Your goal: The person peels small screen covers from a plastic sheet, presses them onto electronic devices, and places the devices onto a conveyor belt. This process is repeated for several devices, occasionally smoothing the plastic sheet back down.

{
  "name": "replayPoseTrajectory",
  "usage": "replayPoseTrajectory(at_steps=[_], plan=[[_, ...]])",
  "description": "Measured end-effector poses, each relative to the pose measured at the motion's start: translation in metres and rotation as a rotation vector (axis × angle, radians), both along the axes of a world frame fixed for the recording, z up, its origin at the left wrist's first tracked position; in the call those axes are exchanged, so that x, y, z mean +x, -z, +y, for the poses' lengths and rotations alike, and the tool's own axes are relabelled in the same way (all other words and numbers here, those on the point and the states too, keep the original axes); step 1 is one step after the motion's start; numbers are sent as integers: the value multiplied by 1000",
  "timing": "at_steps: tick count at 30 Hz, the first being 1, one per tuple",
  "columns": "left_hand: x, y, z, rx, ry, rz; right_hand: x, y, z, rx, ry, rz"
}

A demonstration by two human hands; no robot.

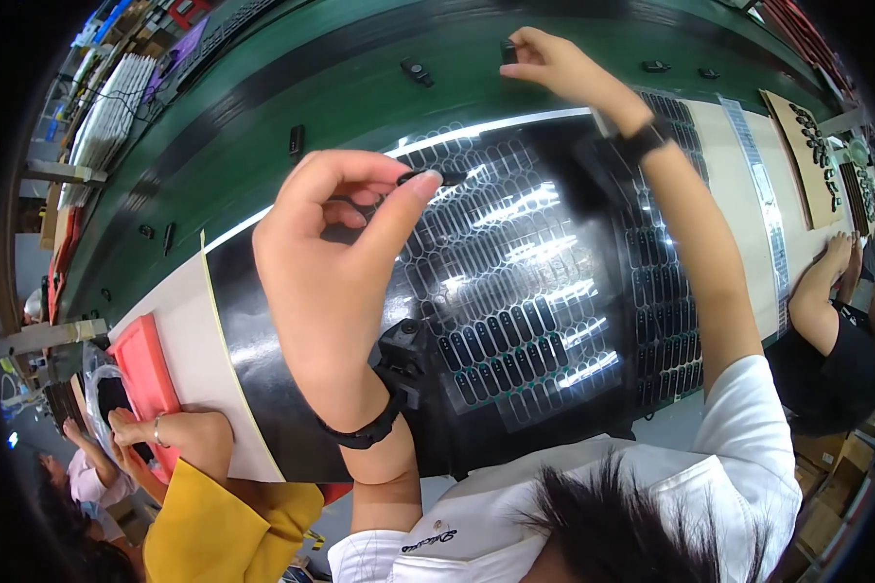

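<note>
Evidently, from the head view, both hands are at work with small things. The left hand (321, 233) has thumb and forefinger closed in a narrow pinch on a slim black strip (453, 179), which pokes out past the thumb tip, the other fingers curled loosely below. Well beyond it and to its right, the right hand (554, 66) reaches over the green belt (360, 92), thumb and forefinger pinching a small black block (507, 52). I'd judge both light, since fingertips alone bear them. The block looks stiff and should take a firm pinch across its sides; the strip is mostly hidden by the fingers, so I can't tell whether it bends. If it is smooth, it could slip, so I'd take it by the edges, near the middle, and keep off its face. Under and to the right of the left hand spreads a glossy film (515, 267), probably thin and easily creased, with dark ovals (504, 340) in its nearer rows; a corner seems the safest grip there. Beside the left wrist stands a dark fixture (403, 338). Another block (297, 140) lies just beyond the left knuckles, and a gadget (417, 71) left of the right hand.
</note>
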State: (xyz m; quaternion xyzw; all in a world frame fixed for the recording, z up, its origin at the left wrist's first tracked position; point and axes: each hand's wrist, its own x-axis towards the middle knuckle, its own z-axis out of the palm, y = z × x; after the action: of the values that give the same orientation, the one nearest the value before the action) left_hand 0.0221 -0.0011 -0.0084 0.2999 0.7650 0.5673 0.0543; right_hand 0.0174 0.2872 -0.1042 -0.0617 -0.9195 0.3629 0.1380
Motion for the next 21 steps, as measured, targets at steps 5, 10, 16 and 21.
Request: replayPoseTrajectory(at_steps=[5, 10, 16, 21], plan=[[14, -7, 4, 265, 106, -220, 52, -55, -90, -432, -164, 107], [22, -6, 11, 498, 156, -483, 88, -77, -122, -240, -182, 280], [25, -2, 18, 453, 124, -433, 100, -82, -125, -179, -203, 360], [26, -3, 16, 400, 130, -356, 102, -82, -127, -211, -176, 369]])
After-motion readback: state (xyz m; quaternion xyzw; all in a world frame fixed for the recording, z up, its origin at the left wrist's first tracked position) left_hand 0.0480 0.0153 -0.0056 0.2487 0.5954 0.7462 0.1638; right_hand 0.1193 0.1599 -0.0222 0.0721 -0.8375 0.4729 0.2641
